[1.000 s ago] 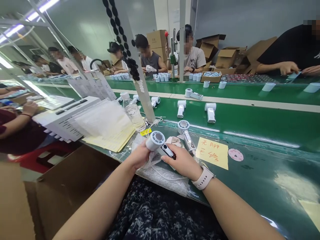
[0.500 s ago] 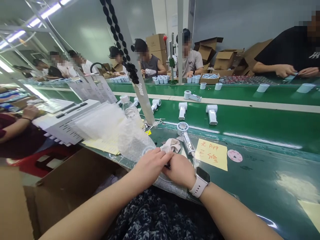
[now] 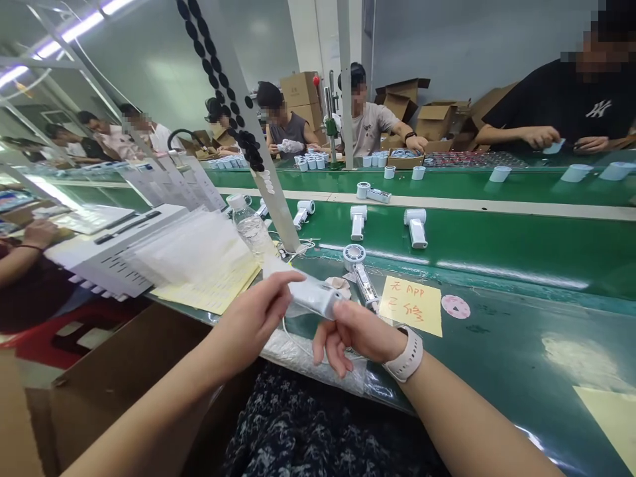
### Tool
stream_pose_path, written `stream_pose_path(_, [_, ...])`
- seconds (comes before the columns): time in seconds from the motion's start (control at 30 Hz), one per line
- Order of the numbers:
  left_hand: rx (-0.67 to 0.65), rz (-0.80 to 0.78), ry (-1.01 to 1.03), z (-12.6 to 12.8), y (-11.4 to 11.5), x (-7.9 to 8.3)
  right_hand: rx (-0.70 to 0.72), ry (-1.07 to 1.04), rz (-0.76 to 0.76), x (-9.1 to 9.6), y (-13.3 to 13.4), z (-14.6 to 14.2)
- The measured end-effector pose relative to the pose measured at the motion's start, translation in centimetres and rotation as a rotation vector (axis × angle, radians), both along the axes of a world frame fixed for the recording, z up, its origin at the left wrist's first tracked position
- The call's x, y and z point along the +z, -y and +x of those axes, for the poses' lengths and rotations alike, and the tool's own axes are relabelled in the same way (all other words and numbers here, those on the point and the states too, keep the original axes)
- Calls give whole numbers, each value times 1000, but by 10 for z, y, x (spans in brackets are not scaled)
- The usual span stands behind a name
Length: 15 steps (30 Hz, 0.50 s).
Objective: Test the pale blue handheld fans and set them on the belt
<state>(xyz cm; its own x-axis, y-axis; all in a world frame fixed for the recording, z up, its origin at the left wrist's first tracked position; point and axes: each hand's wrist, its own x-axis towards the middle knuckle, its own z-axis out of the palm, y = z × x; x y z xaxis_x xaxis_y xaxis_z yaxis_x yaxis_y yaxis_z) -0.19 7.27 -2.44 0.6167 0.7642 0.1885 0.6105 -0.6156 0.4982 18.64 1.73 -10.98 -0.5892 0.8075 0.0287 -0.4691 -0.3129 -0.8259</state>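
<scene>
A pale blue handheld fan is held up in front of me, handle end toward the right; its other end is blurred and partly behind my fingers. My left hand grips it from the left, index finger along its top. My right hand pinches the handle's end between thumb and fingers, the other fingers curled below. Just beyond lie a crumpled white cloth and a second fan with its handle opened. Under my hands, a thin white cable lies over bubble wrap at the table edge.
A yellow note and a pink round sticker lie to the right. Left stand a water bottle, papers and a white box-shaped device. A post rises ahead. Several fans sit on the green belt; co-workers sit beyond.
My hands, earlier close together low over the bubble wrap, have moved apart and now hold the fan up in view. The bubble wrap left of my hands no longer stands up.
</scene>
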Motion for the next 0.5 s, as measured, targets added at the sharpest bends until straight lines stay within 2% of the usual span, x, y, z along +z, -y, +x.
stream_pose_path(0.07, [30, -37, 101, 0, 2, 9, 35, 90, 107, 3, 4, -2])
stream_pose_path(0.17, [48, -57, 159, 0, 4, 16, -95, 205, 231, 8, 10, -7])
stream_pose_path(0.27, [47, -123, 175, 0, 6, 14, -165, 197, 327, 12, 15, -11])
stream_pose_path(0.4, [70, -234, 274, -7, 7, 11, -188, 1, 296, 12, 16, -10])
stream_pose_path(0.5, [105, -306, 338, -19, 4, 15, -375, -188, 179, 10, 9, -1])
